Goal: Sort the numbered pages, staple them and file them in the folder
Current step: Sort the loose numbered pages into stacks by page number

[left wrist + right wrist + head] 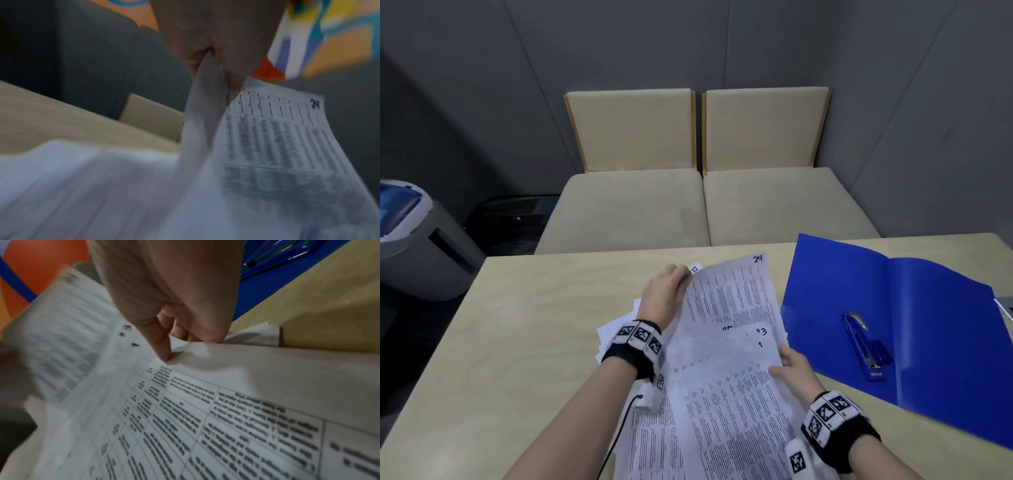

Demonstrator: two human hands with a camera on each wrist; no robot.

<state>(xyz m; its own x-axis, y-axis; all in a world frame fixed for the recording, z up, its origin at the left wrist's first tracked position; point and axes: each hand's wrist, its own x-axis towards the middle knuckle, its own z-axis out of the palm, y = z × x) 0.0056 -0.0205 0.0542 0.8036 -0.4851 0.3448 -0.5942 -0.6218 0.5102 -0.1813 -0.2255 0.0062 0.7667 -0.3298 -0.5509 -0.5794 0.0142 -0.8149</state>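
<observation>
Here, both hands (666,291) (792,365) gripping pages (732,298), lower sheets' numbers seemingly half-hidden.

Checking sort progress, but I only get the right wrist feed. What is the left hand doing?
Observer: The left hand pinches the top edge of a lifted sheet marked 24.
Operator: Any other number near it?
Observer: A corner marked 22 shows just beyond that hand's fingers.
Operator: Folder ready?
Observer: The blue folder lies open on the table, to the right of the pages.
</observation>
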